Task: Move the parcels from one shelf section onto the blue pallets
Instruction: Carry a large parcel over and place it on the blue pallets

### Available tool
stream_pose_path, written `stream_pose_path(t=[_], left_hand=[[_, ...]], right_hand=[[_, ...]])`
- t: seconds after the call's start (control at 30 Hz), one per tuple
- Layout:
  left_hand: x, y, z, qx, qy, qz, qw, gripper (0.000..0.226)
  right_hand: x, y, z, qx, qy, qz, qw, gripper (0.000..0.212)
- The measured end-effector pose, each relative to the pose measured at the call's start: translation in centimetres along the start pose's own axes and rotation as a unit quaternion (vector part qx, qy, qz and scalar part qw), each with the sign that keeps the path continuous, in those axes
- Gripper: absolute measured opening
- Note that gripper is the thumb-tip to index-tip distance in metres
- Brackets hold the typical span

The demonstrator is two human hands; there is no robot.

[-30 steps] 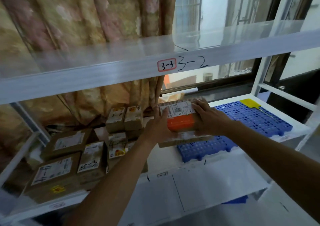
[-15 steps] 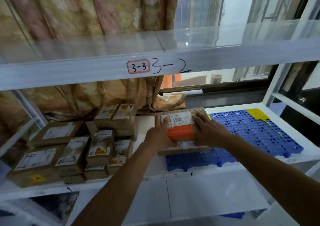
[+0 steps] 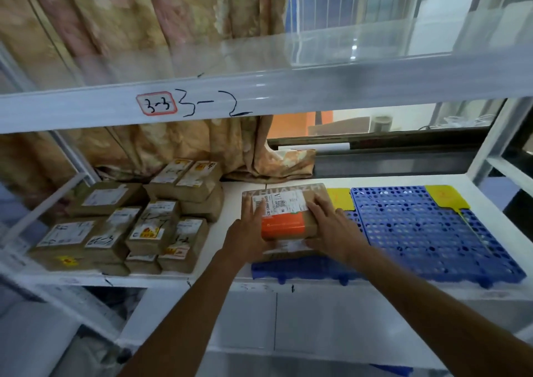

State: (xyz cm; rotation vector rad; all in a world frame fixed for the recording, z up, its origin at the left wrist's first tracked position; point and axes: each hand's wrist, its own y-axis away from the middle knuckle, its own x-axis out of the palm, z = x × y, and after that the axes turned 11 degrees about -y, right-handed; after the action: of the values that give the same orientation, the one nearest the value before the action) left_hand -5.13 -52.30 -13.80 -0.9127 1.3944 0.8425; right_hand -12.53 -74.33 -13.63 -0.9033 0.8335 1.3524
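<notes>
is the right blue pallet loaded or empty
Empty of parcels: the right blue pallet shows its bare holed top, with only a yellow tag at its back corner.

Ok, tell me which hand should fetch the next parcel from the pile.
Left, probably. The left hand is on the side of the orange-banded parcel nearest the parcel pile; the right hand would have to cross over it.
</notes>
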Motion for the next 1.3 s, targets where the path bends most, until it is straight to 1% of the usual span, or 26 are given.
stream_pose_path(t=[0.17,0.3,0.4,0.5,0.63,0.77,0.9,1.13,1.23,1.3], left_hand=[[0.9,-0.4,0.2,0.01,-0.036,-0.042,0.998,0.104],[1.1,-1.7,0.4,0.001,-0.035,-0.064,0.997,0.094],[1.0,-3.2,1.0,0.024,-0.026,-0.07,0.997,0.083],[0.6,-4.7,1.4,0.036,-0.024,-0.059,0.997,0.078],[0.1,-6.5,1.6,0.045,-0.058,-0.041,0.997,0.078],[-1.5,-8.6,1.6,0.052,-0.101,-0.009,0.993,0.08],[-1.8,-9.7,1.4,0.042,-0.111,0.009,0.993,0.08],[-1.1,-10.4,1.0,0.032,-0.114,-0.002,0.993,0.086],[-1.4,-11.1,0.9,0.03,-0.111,0.002,0.993,0.086],[-2.0,-11.7,1.0,0.033,-0.109,0.007,0.993,0.084]], right_hand=[[1.0,0.0,0.0,-0.002,-0.015,-0.036,0.999,0.083],[1.2,-1.5,-0.8,-0.008,-0.047,-0.028,0.998,0.077],[0.9,-3.1,-1.6,-0.008,-0.036,-0.028,0.999,0.07],[0.2,-4.8,-2.1,0.0,-0.025,-0.016,1.0,0.066],[-1.1,-7.3,-2.4,0.016,-0.017,0.02,1.0,0.061],[-2.9,-9.6,-2.8,0.017,0.027,0.065,0.997,0.057],[-3.8,-11.1,-3.1,0.022,0.014,0.072,0.997,0.055],[-5.0,-12.8,-3.7,0.018,0.01,0.103,0.994,0.053],[-5.4,-13.0,-3.9,0.023,0.016,0.111,0.993,0.055],[-5.3,-13.0,-4.0,0.031,0.016,0.102,0.994,0.059]])
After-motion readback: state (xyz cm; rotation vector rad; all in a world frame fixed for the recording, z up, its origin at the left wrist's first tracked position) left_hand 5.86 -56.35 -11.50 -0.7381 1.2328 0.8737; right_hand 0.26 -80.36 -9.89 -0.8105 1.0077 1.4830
